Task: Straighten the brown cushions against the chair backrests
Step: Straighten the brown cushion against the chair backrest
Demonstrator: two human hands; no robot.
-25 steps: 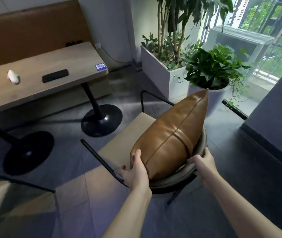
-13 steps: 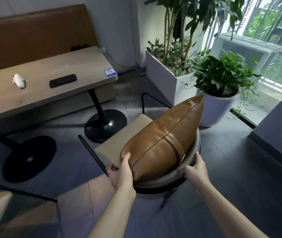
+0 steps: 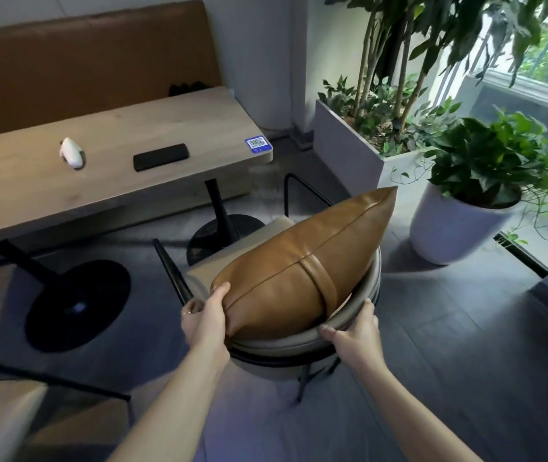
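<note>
A brown leather cushion (image 3: 302,265) leans against the curved grey backrest (image 3: 362,295) of a chair, seen from behind. Its far corner points up to the right. My left hand (image 3: 206,318) grips the cushion's near left corner, thumb on top. My right hand (image 3: 354,331) is closed over the backrest's rim on the right, just below the cushion. The beige seat (image 3: 219,261) shows to the left of the cushion, between black metal armrests (image 3: 172,268).
A wooden table (image 3: 109,168) with black pedestal bases stands to the left, holding a black phone (image 3: 161,156) and a white object (image 3: 72,153). A brown bench back is behind it. A white planter box (image 3: 349,151) and a round white pot (image 3: 456,228) stand right. Another chair (image 3: 16,405) is near left.
The cushion's left end has shifted left and its tilt has lowered slightly. My left hand moved left along with the corner. My right hand stays on the backrest rim.
</note>
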